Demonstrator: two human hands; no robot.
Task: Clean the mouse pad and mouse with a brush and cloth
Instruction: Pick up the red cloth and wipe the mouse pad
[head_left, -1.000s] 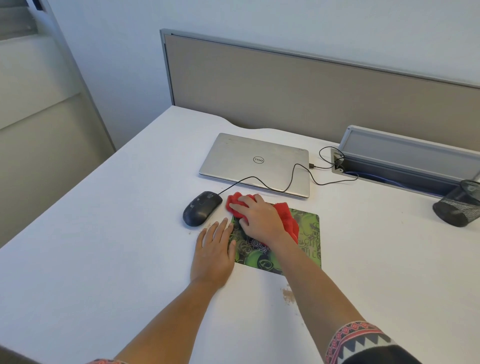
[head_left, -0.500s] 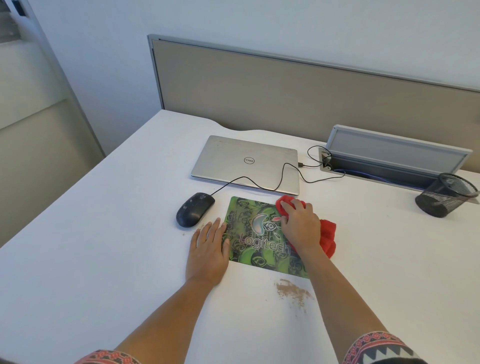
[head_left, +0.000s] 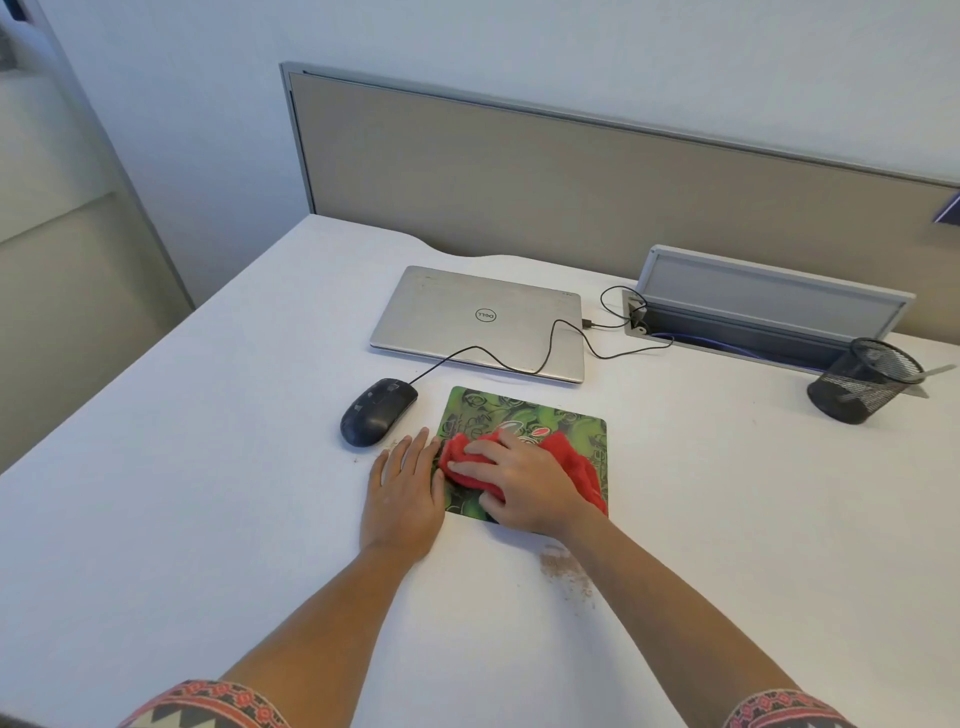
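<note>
The right hand (head_left: 522, 483) lies spread over a bunched red cloth (head_left: 574, 462), fingers fairly straight and pressing it onto the green mouse pad (head_left: 519, 410). The left hand (head_left: 402, 488) is flat on the white worktop (head_left: 208, 493) just beside it. Its fingers are straight and hold nothing, and their inner edge touches the pad's left border, apparently to pin it.

If that bracing eases, a stroke toward the left hand would likely skid the pad. A patch of brown grit (head_left: 566, 569) sits just below the right wrist, so the forearm or trailing cloth could smear it or drag it back onto the pad. A few specks also lie at the left fingertips.

The mouse (head_left: 376, 413) rests just beyond the left fingers, not yet wiped by the look of it. Its cable (head_left: 493, 356) runs over the closed laptop (head_left: 478, 317) beyond both hands, and a snag there would tug the mouse. No brush is in view.

Far to the right of the right hand, a black mesh cup (head_left: 865, 382) seems tipped, with nothing visible inside. Beyond it, an open cable tray (head_left: 769, 322) holds a plug and a blue cord.
</note>
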